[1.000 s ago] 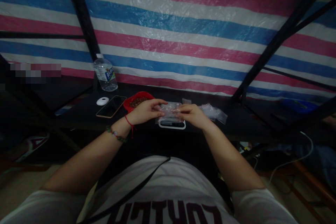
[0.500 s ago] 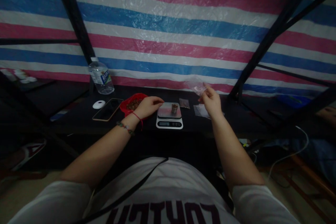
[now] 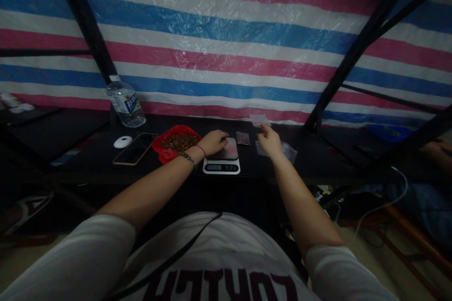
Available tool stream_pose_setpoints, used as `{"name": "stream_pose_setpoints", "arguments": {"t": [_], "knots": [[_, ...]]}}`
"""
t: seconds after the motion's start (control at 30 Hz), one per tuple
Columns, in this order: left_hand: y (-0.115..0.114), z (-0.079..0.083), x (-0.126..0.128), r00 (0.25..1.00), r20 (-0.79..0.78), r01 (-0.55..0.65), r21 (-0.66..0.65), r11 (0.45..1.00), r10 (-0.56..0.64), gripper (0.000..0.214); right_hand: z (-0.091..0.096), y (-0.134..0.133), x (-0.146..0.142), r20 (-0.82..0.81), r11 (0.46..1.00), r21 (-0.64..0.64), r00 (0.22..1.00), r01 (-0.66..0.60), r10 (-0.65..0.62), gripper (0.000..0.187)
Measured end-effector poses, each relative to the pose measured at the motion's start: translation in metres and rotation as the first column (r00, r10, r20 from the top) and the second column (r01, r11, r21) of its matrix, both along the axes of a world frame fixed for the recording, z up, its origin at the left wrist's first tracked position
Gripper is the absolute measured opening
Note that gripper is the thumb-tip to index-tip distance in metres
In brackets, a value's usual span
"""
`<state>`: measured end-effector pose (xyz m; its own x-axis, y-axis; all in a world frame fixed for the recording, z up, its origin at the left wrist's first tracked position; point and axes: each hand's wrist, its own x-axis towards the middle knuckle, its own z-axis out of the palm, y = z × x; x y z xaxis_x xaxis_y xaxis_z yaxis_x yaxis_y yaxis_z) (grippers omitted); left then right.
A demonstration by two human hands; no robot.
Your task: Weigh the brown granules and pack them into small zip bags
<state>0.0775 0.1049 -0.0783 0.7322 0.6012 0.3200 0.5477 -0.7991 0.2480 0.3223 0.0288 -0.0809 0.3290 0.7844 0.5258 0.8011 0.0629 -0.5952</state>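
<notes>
My left hand (image 3: pixel 213 143) is over the steel plate of the white kitchen scale (image 3: pixel 221 168), fingers closed around a small metal cup that they mostly hide. Just left of that wrist lies a red plastic bag (image 3: pixel 169 154), its mouth spread wide around many small brown pieces (image 3: pixel 181 141). At the right, my right hand (image 3: pixel 270 141) pinches a small clear plastic bag (image 3: pixel 259 119), held up beyond the fingertips. A filled little bag (image 3: pixel 243 138) lies between the scale and my right hand. More clear bags (image 3: pixel 288 152) lie flat beside and under that hand.
A phone (image 3: pixel 136 149), a white rounded object (image 3: pixel 123 142) and a large clear bottle (image 3: pixel 126 102) stand or lie at the left. Dark metal posts (image 3: pixel 326 82) frame the table before a striped sheet. Another person's arm (image 3: pixel 439 153) shows at the far right.
My left hand has moved right, from beside the scale onto the metal cup. My right hand has come down and slightly left with the clear bag. The view has shifted a little.
</notes>
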Motion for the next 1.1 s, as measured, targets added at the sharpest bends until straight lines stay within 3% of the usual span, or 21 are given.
{"name": "stream_pose_setpoints", "arguments": {"t": [0.1, 0.2, 0.27, 0.37, 0.47, 0.57, 0.73, 0.87, 1.1], "knots": [[0.016, 0.008, -0.042, 0.975, 0.078, -0.205, -0.075, 0.976, 0.210, 0.042, 0.001, -0.001, 0.001, -0.003, 1.000, 0.006, 1.000, 0.000, 0.000, 0.052], [0.031, 0.014, -0.091, 0.920, 0.090, -0.364, -0.161, 0.917, 0.381, 0.042, 0.002, -0.003, -0.002, -0.006, 1.000, 0.001, 1.000, -0.006, 0.006, 0.051], [0.036, 0.017, -0.116, 0.912, 0.068, -0.385, -0.201, 0.901, 0.405, 0.042, 0.002, -0.004, -0.006, 0.000, 1.000, -0.013, 1.000, -0.020, 0.020, 0.050], [0.035, 0.023, -0.138, 0.958, -0.048, -0.288, -0.203, 0.936, 0.284, 0.040, 0.003, -0.006, -0.013, 0.016, 0.998, -0.042, 0.999, -0.041, 0.042, 0.049], [0.032, 0.032, -0.144, 0.967, -0.222, -0.156, -0.125, 0.980, 0.126, 0.039, 0.003, -0.007, -0.018, 0.037, 0.997, -0.060, 0.998, -0.055, 0.057, 0.049], [0.032, 0.037, -0.144, 0.946, -0.321, -0.084, -0.106, 0.991, 0.046, 0.035, 0.002, -0.008, -0.020, 0.046, 0.996, -0.067, 0.997, -0.063, 0.067, 0.049], [0.037, 0.036, -0.146, 0.919, -0.382, -0.163, -0.141, 0.976, 0.098, 0.039, 0.000, -0.006, -0.018, 0.023, 0.993, -0.081, 0.996, -0.081, 0.083, 0.048], [0.040, 0.036, -0.150, 0.941, -0.330, -0.144, -0.196, 0.970, 0.073, 0.041, -0.002, -0.004, -0.017, 0.021, 0.992, -0.064, 0.994, -0.108, 0.109, 0.046], [0.041, 0.041, -0.150, 0.935, -0.339, -0.154, -0.118, 0.981, 0.106, 0.038, -0.003, -0.003, -0.016, 0.013, 0.989, -0.060, 0.991, -0.132, 0.133, 0.047]]}}
